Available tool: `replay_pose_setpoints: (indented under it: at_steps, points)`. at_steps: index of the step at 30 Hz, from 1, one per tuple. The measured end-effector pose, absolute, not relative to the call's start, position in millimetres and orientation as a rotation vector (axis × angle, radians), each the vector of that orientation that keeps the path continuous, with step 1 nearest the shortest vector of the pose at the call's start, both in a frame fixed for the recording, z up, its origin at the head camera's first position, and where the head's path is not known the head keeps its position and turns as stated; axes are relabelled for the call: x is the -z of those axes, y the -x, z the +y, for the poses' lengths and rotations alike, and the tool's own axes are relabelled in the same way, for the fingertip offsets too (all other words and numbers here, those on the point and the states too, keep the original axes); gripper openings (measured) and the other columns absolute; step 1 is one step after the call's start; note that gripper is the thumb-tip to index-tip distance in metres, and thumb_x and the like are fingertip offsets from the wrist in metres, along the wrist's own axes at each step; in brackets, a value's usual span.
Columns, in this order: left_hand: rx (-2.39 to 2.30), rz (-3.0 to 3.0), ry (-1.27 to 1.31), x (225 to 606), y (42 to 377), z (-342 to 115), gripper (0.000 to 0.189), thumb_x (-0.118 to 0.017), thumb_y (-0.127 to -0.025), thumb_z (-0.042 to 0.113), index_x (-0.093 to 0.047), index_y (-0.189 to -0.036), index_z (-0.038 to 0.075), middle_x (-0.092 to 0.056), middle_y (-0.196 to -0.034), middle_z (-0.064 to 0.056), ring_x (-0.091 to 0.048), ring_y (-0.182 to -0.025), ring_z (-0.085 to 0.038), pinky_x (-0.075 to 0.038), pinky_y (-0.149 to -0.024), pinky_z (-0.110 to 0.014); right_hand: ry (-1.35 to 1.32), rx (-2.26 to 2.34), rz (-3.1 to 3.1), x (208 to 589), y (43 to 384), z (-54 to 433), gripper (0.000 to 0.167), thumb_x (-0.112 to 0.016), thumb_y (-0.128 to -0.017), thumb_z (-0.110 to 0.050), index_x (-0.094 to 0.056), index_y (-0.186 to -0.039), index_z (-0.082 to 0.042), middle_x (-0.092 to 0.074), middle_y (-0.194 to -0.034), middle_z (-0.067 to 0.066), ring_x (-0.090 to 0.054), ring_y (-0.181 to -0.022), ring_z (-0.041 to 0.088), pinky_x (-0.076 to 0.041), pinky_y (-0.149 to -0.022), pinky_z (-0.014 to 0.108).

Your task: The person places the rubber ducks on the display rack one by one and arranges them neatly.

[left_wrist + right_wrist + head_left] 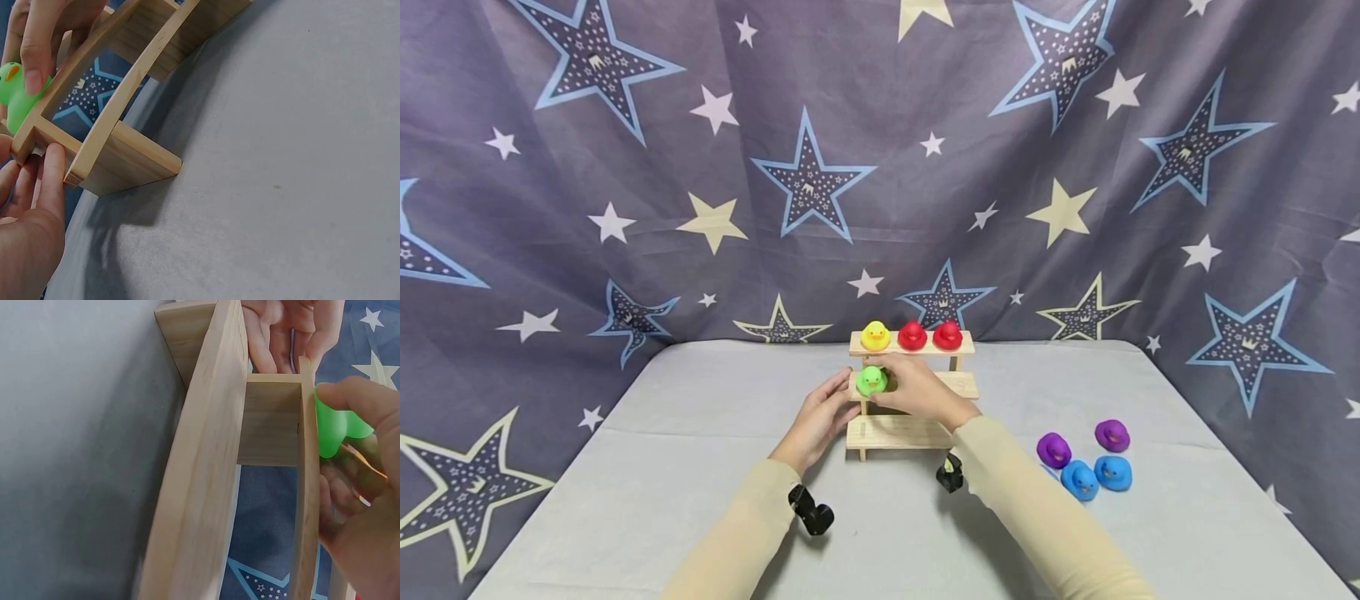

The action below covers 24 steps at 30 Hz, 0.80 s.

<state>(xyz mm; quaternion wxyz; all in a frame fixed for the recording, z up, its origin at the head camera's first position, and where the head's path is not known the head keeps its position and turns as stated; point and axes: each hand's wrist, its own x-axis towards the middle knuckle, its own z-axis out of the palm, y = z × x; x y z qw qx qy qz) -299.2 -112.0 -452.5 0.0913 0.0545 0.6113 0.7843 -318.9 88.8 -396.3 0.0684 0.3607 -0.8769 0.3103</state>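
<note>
A small wooden three-tier shelf (pixel 901 432) stands on the table. At the left end of its middle tier sits a green rubber duck (pixel 872 381), facing the head camera. My right hand (pixel 917 388) pinches this duck from the right, the thumb on its near side in the right wrist view. My left hand (pixel 817 421) grips the left end of the same tier, fingers under the board's edge in the left wrist view (pixel 31 206). On the top tier are a yellow rubber duck (pixel 876 336) and two red rubber ducks (pixel 912 336).
To the right of the shelf, two purple rubber ducks (pixel 1054 450) and two blue rubber ducks (pixel 1113 472) lie on the pale table cover (pixel 700 417). A dark star-patterned curtain (pixel 880 167) hangs behind and at both sides. Black cameras (pixel 811 510) are worn on both wrists.
</note>
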Motion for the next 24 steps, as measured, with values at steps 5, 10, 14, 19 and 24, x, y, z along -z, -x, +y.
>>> replay_pose_setpoints:
  at_steps: [5, 10, 14, 19, 24]
  points:
    - [-2.32, 1.821, -0.172, 452, 299, -112, 0.055, -0.044, -0.105, 0.006, -0.028, -0.157, 0.002, -0.032, -0.157, -0.019, -0.038, -0.14, -0.032, -0.046, -0.11, -0.034, -1.092, -0.932, -2.647, 397, 320, 89, 0.057, -0.08, -0.086, -0.013, -0.059, -0.137, -0.001, -0.064, -0.13, 0.011, -0.061, -0.104, 0.02, -0.056, -0.093, 0.033]
    - [-2.332, 1.816, -0.172, 451, 298, -111, 0.054, -0.044, -0.105, 0.007, -0.028, -0.157, 0.002, -0.033, -0.156, -0.018, -0.039, -0.14, -0.032, -0.048, -0.108, -0.032, -1.105, -0.967, -2.652, 396, 320, 92, 0.058, -0.08, -0.086, -0.013, -0.058, -0.138, -0.002, -0.065, -0.124, 0.009, -0.062, -0.1, 0.018, -0.058, -0.09, 0.033]
    - [-2.361, 1.797, -0.165, 451, 297, -110, 0.054, -0.043, -0.105, 0.005, -0.028, -0.156, 0.001, -0.033, -0.156, -0.019, -0.04, -0.139, -0.032, -0.05, -0.107, -0.031, -1.112, -1.029, -2.68, 396, 319, 96, 0.061, -0.079, -0.086, -0.01, -0.055, -0.142, -0.003, -0.064, -0.126, 0.008, -0.062, -0.105, 0.019, -0.057, -0.095, 0.034]
    - [-2.384, 1.784, -0.147, 450, 296, -109, 0.054, -0.044, -0.104, 0.003, -0.029, -0.156, 0.0, -0.033, -0.156, -0.019, -0.04, -0.139, -0.032, -0.051, -0.105, -0.029, -1.084, -1.095, -2.733, 395, 316, 104, 0.066, -0.077, -0.087, -0.008, -0.049, -0.147, -0.004, -0.06, -0.134, 0.01, -0.062, -0.112, 0.021, -0.055, -0.099, 0.035]
    - [-2.377, 1.794, -0.139, 451, 297, -109, 0.054, -0.045, -0.104, 0.004, -0.03, -0.156, 0.0, -0.033, -0.156, -0.019, -0.039, -0.139, -0.032, -0.05, -0.106, -0.031, -1.065, -1.072, -2.748, 393, 310, 115, 0.063, -0.076, -0.089, -0.011, -0.049, -0.146, -0.002, -0.058, -0.136, 0.016, -0.062, -0.116, 0.026, -0.056, -0.099, 0.039]
